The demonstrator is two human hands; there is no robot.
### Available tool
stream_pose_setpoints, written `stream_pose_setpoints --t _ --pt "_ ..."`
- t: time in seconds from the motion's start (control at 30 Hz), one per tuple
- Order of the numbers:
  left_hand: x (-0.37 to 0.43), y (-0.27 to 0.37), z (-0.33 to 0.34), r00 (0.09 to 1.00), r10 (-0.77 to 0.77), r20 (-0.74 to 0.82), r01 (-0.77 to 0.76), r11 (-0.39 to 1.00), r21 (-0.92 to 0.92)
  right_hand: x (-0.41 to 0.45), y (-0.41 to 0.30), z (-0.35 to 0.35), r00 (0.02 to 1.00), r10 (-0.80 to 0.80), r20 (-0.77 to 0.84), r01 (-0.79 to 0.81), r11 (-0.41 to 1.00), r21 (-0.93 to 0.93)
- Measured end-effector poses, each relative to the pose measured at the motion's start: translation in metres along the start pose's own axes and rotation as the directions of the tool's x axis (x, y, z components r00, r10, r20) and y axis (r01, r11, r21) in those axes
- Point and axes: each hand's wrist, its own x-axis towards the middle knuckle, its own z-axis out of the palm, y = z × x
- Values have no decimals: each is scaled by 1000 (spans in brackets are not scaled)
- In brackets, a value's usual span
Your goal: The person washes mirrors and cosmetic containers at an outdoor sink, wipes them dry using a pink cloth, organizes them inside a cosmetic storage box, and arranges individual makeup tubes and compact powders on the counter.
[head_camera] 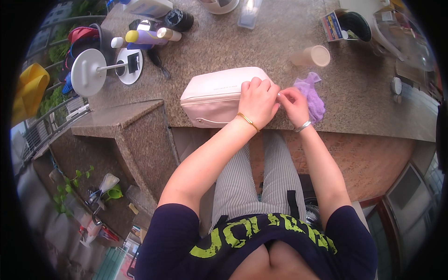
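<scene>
A pale pink zipped cosmetic bag (213, 87) lies on the speckled stone counter (217, 45), near its front edge. My left hand (258, 98), with a gold bracelet at the wrist, rests over the bag's right end, fingers curled on its top. Close beside it, at that same end, my right hand (294, 105) has thumb and forefinger brought together; whether a zip pull is between them is hidden. The zip along the bag's front looks closed where it shows. A crumpled purple cloth (311, 98) lies just right of my right hand.
Behind the cloth is a beige cup or jar (311, 56). Bottles (145, 36), a black hairbrush (159, 64) and a white round stand (89, 72) are at the back left. A clear plastic box (249, 14) lies at the back. The counter's front edge runs before my legs.
</scene>
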Motion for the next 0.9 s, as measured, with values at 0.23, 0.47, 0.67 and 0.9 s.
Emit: stream_pose_setpoints --t 0.23,0.47,0.67,0.9 --pt "6 -3 4 1000 5 -4 -4 997 83 -13 -41 -7 953 -302 5 302 952 -49" --pt "12 -8 -6 993 -2 -116 15 994 109 -9 -11 10 961 -137 241 184 966 -184" --pt "-35 -78 -47 844 -352 -404 471 848 244 -8 -3 4 963 -179 203 223 949 -222" --pt "-129 -173 -41 503 -820 -273 750 571 -335 -11 -30 9 881 -349 319 457 802 -384"
